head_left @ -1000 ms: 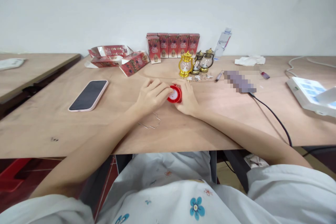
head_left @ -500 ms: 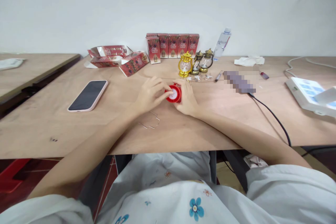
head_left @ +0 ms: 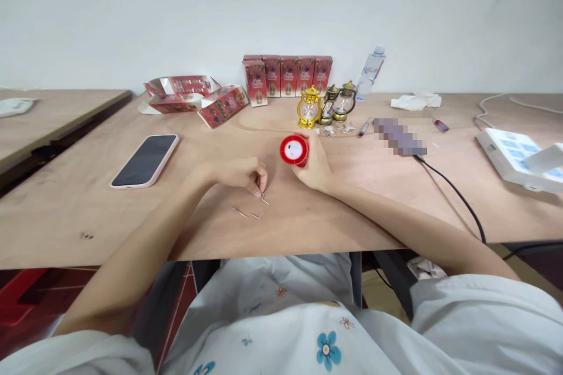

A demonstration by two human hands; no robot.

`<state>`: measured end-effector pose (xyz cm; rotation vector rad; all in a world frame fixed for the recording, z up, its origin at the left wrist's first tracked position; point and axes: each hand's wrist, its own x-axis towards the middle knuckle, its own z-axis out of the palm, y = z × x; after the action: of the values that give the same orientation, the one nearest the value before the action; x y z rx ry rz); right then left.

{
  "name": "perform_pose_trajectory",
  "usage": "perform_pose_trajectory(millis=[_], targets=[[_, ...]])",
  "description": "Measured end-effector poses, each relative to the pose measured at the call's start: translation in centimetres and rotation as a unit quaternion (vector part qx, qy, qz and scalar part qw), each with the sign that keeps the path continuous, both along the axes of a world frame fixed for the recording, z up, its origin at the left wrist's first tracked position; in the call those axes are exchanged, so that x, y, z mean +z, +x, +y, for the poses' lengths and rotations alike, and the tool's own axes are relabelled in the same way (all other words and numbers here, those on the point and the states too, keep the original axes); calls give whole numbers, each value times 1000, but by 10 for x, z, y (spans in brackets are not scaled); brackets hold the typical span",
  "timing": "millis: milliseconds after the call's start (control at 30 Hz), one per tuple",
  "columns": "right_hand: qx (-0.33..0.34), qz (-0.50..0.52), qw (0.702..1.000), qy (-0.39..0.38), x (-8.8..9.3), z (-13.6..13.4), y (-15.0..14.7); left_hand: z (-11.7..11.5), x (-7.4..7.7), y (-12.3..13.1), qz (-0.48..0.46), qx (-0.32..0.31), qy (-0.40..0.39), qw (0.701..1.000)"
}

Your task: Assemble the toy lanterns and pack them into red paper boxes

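My right hand (head_left: 314,167) holds a small red lantern (head_left: 294,150) tilted on its side, its round red-and-white base facing me, just above the wooden table (head_left: 334,211). My left hand (head_left: 240,174) rests on the table to the left of it, thumb and forefinger pinched on one end of a thin bent wire handle (head_left: 252,208) that lies flat near the front edge.
A gold lantern (head_left: 308,108) and two dark lanterns (head_left: 338,104) stand behind, with several upright red boxes (head_left: 288,76) and opened boxes (head_left: 197,101). A phone (head_left: 145,160) lies at left; a water bottle (head_left: 370,73), a black cable (head_left: 457,193) and a white device (head_left: 514,155) are at right.
My left hand left the red lantern and moved down and back to the wire handle, pinching its end. My right hand kept the lantern and turned its base toward me.
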<state>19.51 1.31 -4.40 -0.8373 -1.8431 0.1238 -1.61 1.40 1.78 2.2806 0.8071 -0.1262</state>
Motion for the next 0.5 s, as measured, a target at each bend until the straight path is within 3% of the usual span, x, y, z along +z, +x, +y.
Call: perform_pose_trajectory(millis=[133,200,300,500], targets=[[22,-10,999,32,5,-3,1,-2,3,1,-3,-19,-1,1000],[36,-15,998,42,7,-5,1,-2,5,-1,-46,5,10,999],[32,13,999,18,7,-6,1,4,3,-4,-139,89,29,986],[-28,118,992,-41,7,-4,2,19,-2,-12,-274,243,2,931]])
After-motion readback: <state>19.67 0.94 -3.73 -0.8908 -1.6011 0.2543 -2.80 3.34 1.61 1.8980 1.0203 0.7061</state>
